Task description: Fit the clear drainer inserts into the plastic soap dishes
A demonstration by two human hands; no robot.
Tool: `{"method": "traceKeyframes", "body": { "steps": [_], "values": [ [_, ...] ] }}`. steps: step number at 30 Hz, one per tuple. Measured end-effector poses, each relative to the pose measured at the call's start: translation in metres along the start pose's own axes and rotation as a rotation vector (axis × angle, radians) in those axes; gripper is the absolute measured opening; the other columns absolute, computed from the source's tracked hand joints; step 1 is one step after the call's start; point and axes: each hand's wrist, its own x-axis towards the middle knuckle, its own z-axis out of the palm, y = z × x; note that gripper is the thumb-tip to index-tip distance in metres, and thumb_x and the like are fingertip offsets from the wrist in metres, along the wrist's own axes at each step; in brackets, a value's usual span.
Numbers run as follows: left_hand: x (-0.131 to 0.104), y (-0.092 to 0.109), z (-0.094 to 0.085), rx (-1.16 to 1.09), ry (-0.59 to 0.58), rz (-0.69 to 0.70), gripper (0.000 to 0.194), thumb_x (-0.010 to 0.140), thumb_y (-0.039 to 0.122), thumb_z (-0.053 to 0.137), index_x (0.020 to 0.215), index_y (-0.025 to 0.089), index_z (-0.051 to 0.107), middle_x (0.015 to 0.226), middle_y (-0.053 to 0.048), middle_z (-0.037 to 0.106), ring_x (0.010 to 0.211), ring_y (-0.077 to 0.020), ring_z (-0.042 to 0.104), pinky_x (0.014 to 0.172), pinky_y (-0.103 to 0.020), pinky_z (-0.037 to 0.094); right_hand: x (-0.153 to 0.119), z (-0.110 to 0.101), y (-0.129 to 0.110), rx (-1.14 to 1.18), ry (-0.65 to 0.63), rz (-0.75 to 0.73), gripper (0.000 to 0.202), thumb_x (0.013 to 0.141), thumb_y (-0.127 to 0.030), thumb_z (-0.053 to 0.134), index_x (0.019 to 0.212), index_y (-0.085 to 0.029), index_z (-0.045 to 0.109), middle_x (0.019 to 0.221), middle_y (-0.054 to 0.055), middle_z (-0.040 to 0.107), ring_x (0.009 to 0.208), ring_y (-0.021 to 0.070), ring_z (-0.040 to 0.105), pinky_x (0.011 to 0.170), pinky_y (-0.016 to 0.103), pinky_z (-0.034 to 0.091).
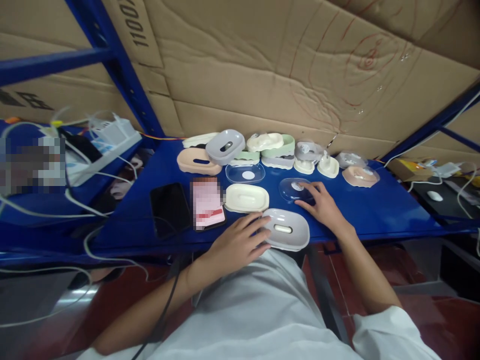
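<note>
In the head view, the left hand (pixel 240 237) is lying with fingers spread over the left end of a grey oval slotted tray (pixel 298 225); I cannot tell whether it is gripping. The tray is sitting at the near edge of the blue table (pixel 386 212), directly in front of the person, so a push toward the body could be tipping it off.

The right hand (pixel 320 205) is touching the right end of a clear oval lid (pixel 288 194), beyond the tray, with thumb and fingers parted. Smooth plastic and a light touch could be letting the lid slide, and a hard press could be cracking or smudging it.

A cream oval tray (pixel 233 202) is lying just beside the left fingertips; a sideways sweep could be shoving it into the lit phone (pixel 207 202). A black cable (pixel 169 302) is crossing near the left forearm and could be snagging. At the back, a second grey tray (pixel 234 142) is leaning on a peach tray (pixel 187 161); a knock could be toppling it.
</note>
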Motion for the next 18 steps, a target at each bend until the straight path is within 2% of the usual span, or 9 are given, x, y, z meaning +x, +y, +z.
{"method": "traceKeyframes", "body": {
  "steps": [2,5,7,9,12,14,16,18],
  "values": [
    [0.001,-0.001,0.001,-0.003,0.020,0.002,0.022,0.105,0.036,0.064,0.115,0.018,0.071,0.141,-0.012,0.068,0.141,-0.0300,0.056,0.118,-0.047,0.051,-0.016,-0.004,-0.001,0.022,0.041,0.006,0.054,0.102,-0.054,0.063,0.150,-0.031,0.062,0.129,0.013,0.061,0.120,0.0302,0.067,0.104,0.050,0.060],
    [0.002,0.000,0.002,0.015,0.044,0.000,0.020,0.104,0.034,0.065,0.113,0.017,0.071,0.139,-0.014,0.069,0.139,-0.0316,0.058,0.118,-0.049,0.052,-0.039,-0.018,-0.014,0.097,0.176,0.063,0.043,0.105,-0.049,0.060,0.143,-0.032,0.069,0.124,0.011,0.062,0.119,0.0279,0.067,0.103,0.046,0.060],
    [0.003,0.002,0.002,0.012,0.064,-0.012,0.019,0.103,0.032,0.066,0.114,0.017,0.071,0.135,-0.014,0.070,0.136,-0.0315,0.060,0.117,-0.050,0.053,-0.052,-0.028,-0.035,0.165,0.249,0.136,0.038,0.106,-0.045,0.059,0.138,-0.031,0.073,0.122,0.010,0.065,0.113,0.0266,0.070,0.100,0.045,0.061],
    [0.002,0.004,0.003,-0.028,0.084,-0.052,0.023,0.102,0.033,0.068,0.120,0.018,0.069,0.133,-0.015,0.070,0.134,-0.0307,0.062,0.115,-0.049,0.055,-0.062,-0.037,-0.062,0.218,0.212,0.139,0.036,0.105,-0.043,0.062,0.138,-0.033,0.073,0.128,0.010,0.066,0.116,0.0271,0.070,0.101,0.044,0.062],
    [-0.001,0.004,0.004,-0.107,0.108,-0.142,0.044,0.101,0.041,0.070,0.138,0.019,0.061,0.141,-0.017,0.062,0.132,-0.0302,0.064,0.110,-0.048,0.059,-0.076,-0.039,-0.103,0.206,0.107,0.023,0.046,0.103,-0.038,0.067,0.148,-0.038,0.064,0.143,0.011,0.062,0.132,0.0315,0.065,0.108,0.048,0.060],
    [-0.003,0.004,0.004,-0.125,0.105,-0.190,0.058,0.100,0.046,0.071,0.150,0.021,0.052,0.150,-0.019,0.055,0.132,-0.0307,0.064,0.108,-0.047,0.061,-0.082,-0.034,-0.120,0.157,0.104,-0.050,0.058,0.102,-0.034,0.067,0.158,-0.040,0.052,0.145,0.012,0.062,0.141,0.0349,0.059,0.111,0.054,0.057],
    [-0.003,0.003,0.004,-0.123,0.083,-0.212,0.066,0.099,0.046,0.072,0.154,0.022,0.047,0.155,-0.019,0.050,0.137,-0.0325,0.060,0.111,-0.048,0.059,-0.085,-0.027,-0.125,0.117,0.109,-0.112,0.068,0.103,-0.030,0.067,0.165,-0.039,0.041,0.143,0.012,0.065,0.145,0.0370,0.055,0.113,0.059,0.056],
    [-0.003,0.002,0.004,-0.130,0.066,-0.213,0.066,0.097,0.044,0.075,0.153,0.021,0.049,0.154,-0.018,0.051,0.142,-0.0339,0.056,0.116,-0.050,0.055,-0.085,-0.023,-0.121,0.088,0.101,-0.166,0.072,0.102,-0.026,0.067,0.167,-0.038,0.037,0.140,0.013,0.066,0.148,0.0378,0.052,0.113,0.059,0.056]
  ]
}}
